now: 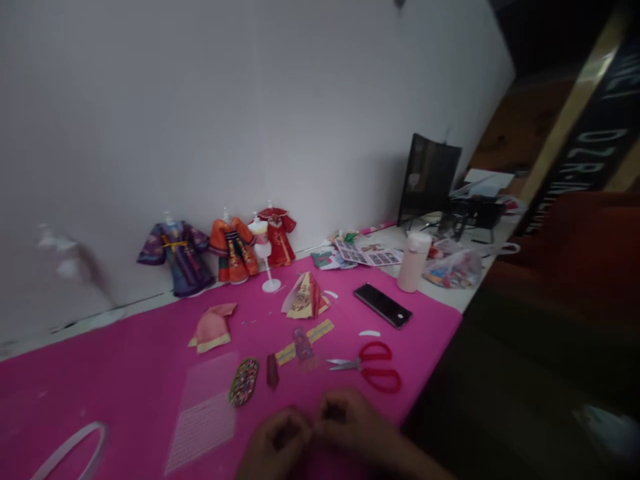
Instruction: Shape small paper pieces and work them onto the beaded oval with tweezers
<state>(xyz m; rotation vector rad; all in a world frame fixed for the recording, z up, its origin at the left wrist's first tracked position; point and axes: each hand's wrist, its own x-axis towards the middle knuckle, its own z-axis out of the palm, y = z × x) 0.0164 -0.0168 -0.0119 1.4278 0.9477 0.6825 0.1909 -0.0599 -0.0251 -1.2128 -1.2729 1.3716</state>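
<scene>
My left hand point(277, 440) and my right hand point(350, 420) meet low in the picture, over the near edge of the pink mat. On both, thumb and fingers are curled into a pinch; whatever lies between them is too dark and small to make out. Red-handled scissors point(373, 367) lie just beyond my right hand, blades pointing left. Ahead are a brown fabric strip point(272, 371), a yellow strip point(319, 331) with a purple patterned piece point(303, 345) across it, and an oval case of coloured beads or pins point(245, 382).
Miniature robes, purple point(183, 260), orange point(234, 250) and red point(278, 237), stand along the wall beside a small white dress stand point(269, 267). A pink garment piece point(214, 328), a cream-and-red skirt piece point(306, 298), a phone point(383, 305), a bottle point(414, 263) and a monitor point(430, 177) are farther off.
</scene>
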